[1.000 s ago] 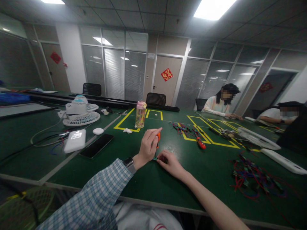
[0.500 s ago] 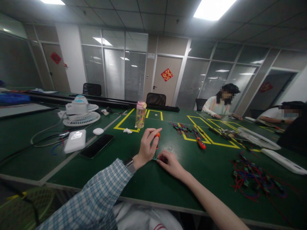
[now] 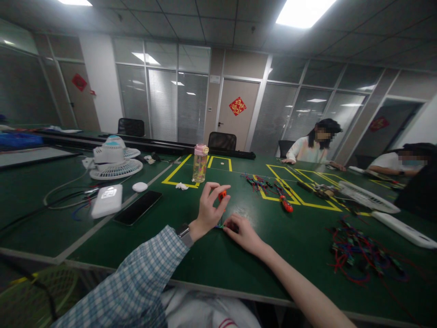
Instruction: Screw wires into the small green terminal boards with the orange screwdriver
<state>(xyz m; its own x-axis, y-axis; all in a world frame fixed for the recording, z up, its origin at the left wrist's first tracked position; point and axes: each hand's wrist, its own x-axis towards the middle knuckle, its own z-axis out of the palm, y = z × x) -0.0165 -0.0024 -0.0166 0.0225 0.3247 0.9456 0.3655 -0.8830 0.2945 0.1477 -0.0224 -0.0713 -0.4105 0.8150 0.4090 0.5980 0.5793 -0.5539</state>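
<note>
My left hand holds an orange-handled screwdriver upright, fingers curled round its handle, tip down on a small connector on the green table. My right hand rests just right of it, fingers pinched on that small green and red connector part, pressing it to the table. My left sleeve is blue plaid with a watch at the wrist.
A black phone, a white power bank and a white fan lie to the left. A pink-capped bottle stands behind my hands. Another red screwdriver and wire bundles lie right. Two people sit at the far right.
My left fingers have shifted round the screwdriver handle, showing more of its orange top. My right hand has stayed in place on the part.
</note>
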